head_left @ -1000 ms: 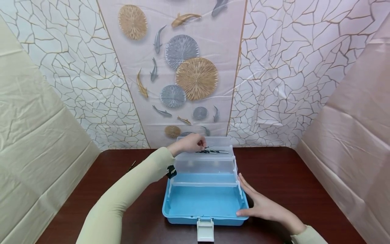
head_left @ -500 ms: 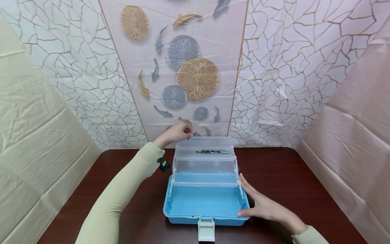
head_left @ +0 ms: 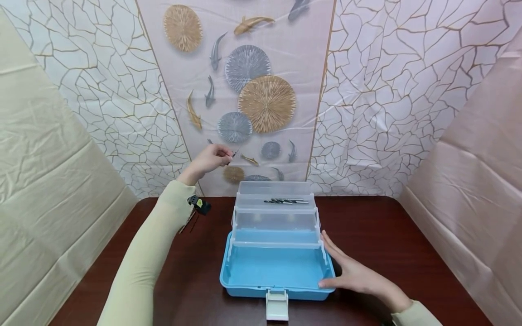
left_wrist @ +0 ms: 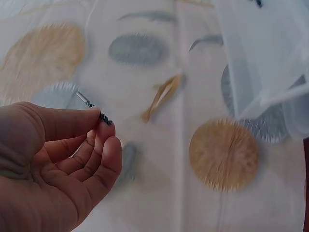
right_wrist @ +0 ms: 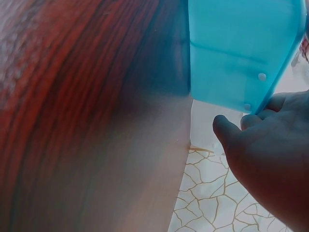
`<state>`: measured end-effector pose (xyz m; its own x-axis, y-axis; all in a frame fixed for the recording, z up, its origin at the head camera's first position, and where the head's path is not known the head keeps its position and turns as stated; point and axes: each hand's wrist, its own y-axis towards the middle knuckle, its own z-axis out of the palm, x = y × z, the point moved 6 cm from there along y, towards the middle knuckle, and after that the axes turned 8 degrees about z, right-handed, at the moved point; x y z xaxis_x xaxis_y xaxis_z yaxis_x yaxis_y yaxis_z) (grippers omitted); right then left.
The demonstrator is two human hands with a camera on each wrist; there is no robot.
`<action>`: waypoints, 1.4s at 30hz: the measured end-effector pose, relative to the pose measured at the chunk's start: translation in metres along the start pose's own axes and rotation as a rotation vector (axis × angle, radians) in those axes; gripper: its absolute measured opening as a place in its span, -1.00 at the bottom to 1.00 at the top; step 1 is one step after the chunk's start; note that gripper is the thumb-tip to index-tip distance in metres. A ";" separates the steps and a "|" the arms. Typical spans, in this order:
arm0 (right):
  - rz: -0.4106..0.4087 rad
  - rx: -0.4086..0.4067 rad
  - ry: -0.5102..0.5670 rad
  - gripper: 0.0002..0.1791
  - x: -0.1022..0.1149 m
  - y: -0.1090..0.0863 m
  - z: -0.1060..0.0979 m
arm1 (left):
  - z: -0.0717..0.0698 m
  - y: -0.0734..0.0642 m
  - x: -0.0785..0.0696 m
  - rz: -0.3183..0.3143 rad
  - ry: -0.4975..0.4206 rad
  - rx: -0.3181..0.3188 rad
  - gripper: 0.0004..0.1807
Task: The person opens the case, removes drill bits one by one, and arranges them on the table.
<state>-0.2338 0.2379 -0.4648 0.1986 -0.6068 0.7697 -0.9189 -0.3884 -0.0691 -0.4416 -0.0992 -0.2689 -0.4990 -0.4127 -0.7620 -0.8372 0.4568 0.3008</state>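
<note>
My left hand (head_left: 214, 157), raised to the left of the toolbox, pinches a small drill bit (left_wrist: 86, 98) between thumb and fingertips. The left wrist view shows its silver shank and dark spiral flutes on either side of the thumb. In the head view the blue toolbox (head_left: 277, 293) stands open, its clear trays (head_left: 274, 219) fanned out towards the back. Several dark drill bits (head_left: 285, 201) lie in an upper tray. My right hand (head_left: 356, 274) rests against the box's right side, fingers extended and spread, with the thumb at the front corner.
Thin drill bits (head_left: 187, 222) lie on the dark wooden table (head_left: 359, 226) beneath the left wrist. A white latch (head_left: 277, 308) hangs down at the front of the box. Behind the table hangs a patterned cloth (head_left: 367, 113).
My left hand has moved up and left from over the upper tray, carrying the small drill bit away from the bits there. The right hand stays at the toolbox's side.
</note>
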 end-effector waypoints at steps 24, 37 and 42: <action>0.008 -0.008 -0.058 0.17 0.002 -0.002 -0.001 | -0.081 -0.074 0.081 -0.161 0.197 -0.167 -0.76; -0.015 -0.012 -0.015 0.20 0.000 0.000 0.002 | -0.098 -0.117 0.124 -0.194 0.261 -0.275 -0.78; -0.015 -0.019 -0.027 0.20 0.000 0.001 0.001 | -0.097 -0.130 0.145 -0.228 0.355 -0.283 -0.79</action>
<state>-0.2341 0.2368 -0.4657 0.2211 -0.6193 0.7534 -0.9219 -0.3847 -0.0457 -0.4272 -0.2947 -0.3628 -0.3003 -0.7417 -0.5997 -0.9372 0.1124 0.3302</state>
